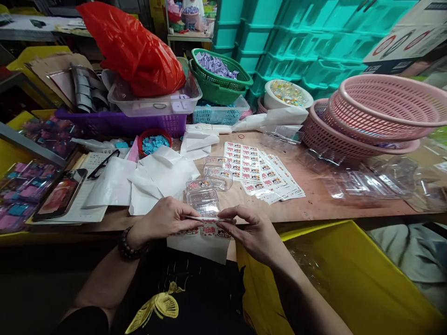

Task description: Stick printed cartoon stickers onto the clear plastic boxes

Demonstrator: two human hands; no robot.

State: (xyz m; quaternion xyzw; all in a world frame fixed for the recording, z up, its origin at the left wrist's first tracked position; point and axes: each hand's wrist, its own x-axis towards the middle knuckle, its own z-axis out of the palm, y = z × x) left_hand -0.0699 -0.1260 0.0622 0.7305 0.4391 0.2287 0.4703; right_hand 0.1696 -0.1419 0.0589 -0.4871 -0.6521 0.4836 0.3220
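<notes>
Between both hands is a sticker sheet (209, 230), folded along its top edge, with printed labels showing and its white lower part hanging over the table's front edge. My left hand (162, 217) pinches the left end of the fold. At the right end, my right hand (249, 228) grips it between thumb and fingers. Just beyond lies a clear plastic clamshell case (203, 197) with a sticker on it. Two more labelled clear cases (219, 173) sit behind it. To their right, several sticker sheets (258, 170) are fanned out flat.
Crumpled white backing paper (164, 174) lies left, beside a phone (61, 193) and glasses (104, 164). A red basket (154, 142) holds blue pieces. Pink baskets (361, 135) and empty clear cases (370, 184) occupy the right. A yellow bin (335, 270) stands below the table edge.
</notes>
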